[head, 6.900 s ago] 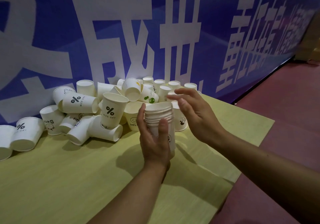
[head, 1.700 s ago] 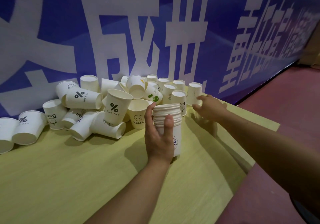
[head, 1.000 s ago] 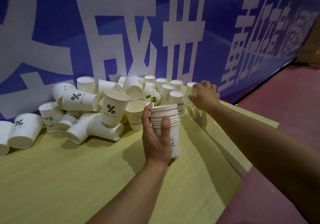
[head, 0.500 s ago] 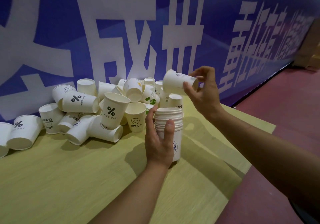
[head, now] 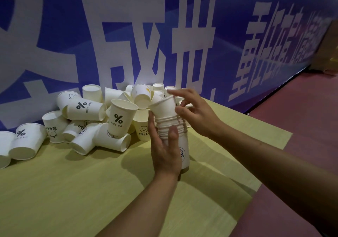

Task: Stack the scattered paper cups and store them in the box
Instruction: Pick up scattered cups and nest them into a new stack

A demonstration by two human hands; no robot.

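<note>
left hand: bare, no glove, ring or watch | left forearm: bare as far as the frame shows, no sleeve in view | right hand: bare, no ring or wristband | right forearm: bare to the frame edge | nails: short, unpainted

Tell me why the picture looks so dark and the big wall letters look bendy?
Head view: dim room light leaves the arms and yellow table shadowy, and the stack of paper cups casts a soft shadow leftward; the wide-angle lens curves the blue banner; its far right letters blur.
</note>
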